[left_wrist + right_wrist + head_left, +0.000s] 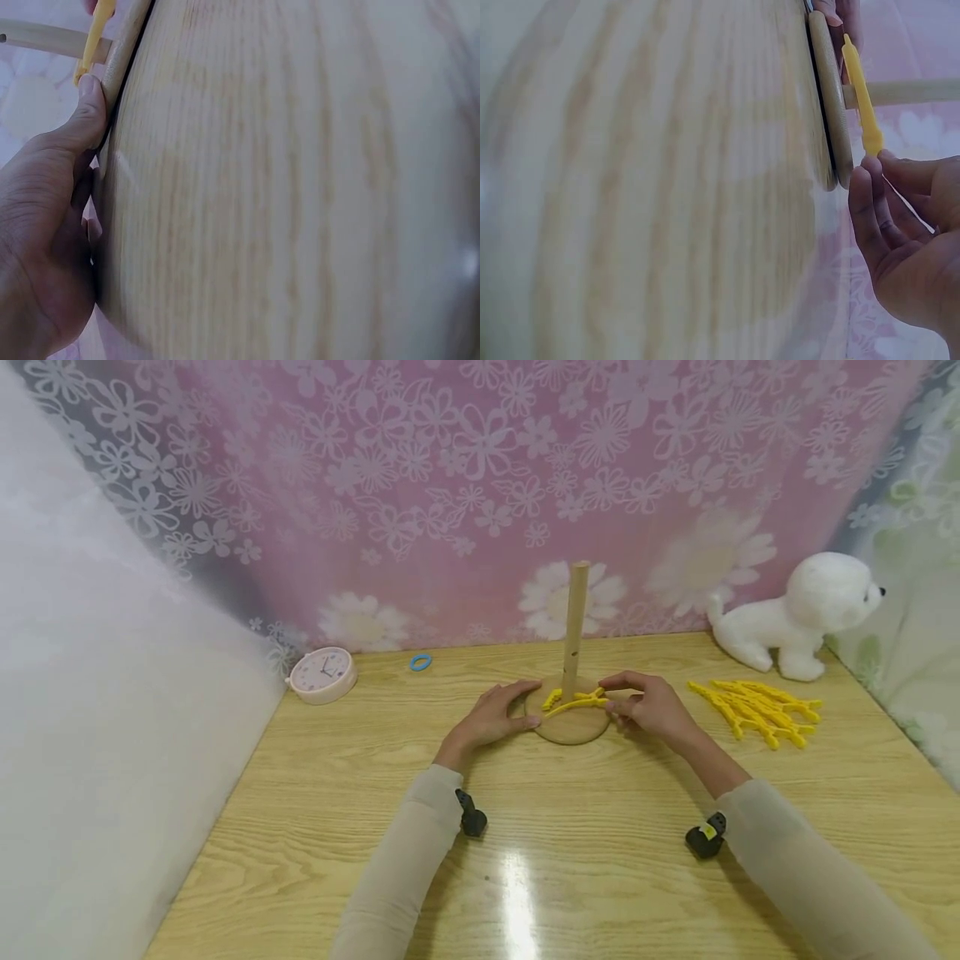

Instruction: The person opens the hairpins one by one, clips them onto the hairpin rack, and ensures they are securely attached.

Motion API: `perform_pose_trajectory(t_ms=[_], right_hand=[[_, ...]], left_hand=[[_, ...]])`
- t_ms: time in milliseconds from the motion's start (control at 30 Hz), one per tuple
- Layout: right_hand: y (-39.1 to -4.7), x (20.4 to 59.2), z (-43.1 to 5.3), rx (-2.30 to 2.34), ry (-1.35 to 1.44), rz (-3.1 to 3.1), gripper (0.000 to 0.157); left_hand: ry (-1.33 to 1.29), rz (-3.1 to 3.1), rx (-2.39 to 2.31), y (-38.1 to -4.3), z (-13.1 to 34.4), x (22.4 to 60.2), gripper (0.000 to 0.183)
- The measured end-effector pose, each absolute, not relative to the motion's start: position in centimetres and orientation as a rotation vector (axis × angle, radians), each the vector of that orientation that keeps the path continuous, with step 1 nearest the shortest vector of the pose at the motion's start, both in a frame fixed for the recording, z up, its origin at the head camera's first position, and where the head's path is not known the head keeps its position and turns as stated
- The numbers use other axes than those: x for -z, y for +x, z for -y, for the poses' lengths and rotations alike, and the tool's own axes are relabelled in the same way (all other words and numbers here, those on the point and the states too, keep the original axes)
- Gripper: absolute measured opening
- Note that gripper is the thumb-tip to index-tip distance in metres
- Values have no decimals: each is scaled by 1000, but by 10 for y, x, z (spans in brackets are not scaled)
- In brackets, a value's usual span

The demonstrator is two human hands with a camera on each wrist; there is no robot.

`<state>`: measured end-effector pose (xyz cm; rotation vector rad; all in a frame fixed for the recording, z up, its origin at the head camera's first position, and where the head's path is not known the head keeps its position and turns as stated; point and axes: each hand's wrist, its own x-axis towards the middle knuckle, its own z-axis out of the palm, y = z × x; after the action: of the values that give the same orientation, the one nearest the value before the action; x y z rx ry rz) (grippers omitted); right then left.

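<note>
A round wooden base (573,731) lies on the table with an upright wooden post (575,627) at its middle. My left hand (487,714) holds the base's left rim between thumb and fingers; in the left wrist view the thumb (88,109) lies along the edge. My right hand (651,706), at the base's right side, pinches the end of a yellow branch-shaped plastic piece (862,94) between thumb and fingertips. This forked piece stretches over the base in front of the post. Another yellow part (552,698) shows left of the post.
More yellow branch-shaped pieces (757,706) lie in a pile on the right. Behind them sits a white toy dog (795,614). A pink clock (324,677) and a blue ring (421,662) are at the back left. A flowered curtain (450,510) hangs along the table's far edge.
</note>
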<state>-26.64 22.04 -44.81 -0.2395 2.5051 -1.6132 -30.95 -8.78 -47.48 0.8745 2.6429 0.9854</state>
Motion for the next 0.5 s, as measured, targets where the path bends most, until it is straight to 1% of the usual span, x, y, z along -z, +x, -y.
perform_pose_trajectory(t_ms=[200,333,500], right_hand=[[-259,449,-227,1677,-252,-2438,41],[-247,448,-236,1700,-267,-2406,47],[-232,444,-253,1697,-256,-2397,59]], left_hand=[[879,-2634,-984,-309,88,478,71],[881,-2626,-987,-309,87,479,71],[867,-2638,-993,-310,87,479,71]])
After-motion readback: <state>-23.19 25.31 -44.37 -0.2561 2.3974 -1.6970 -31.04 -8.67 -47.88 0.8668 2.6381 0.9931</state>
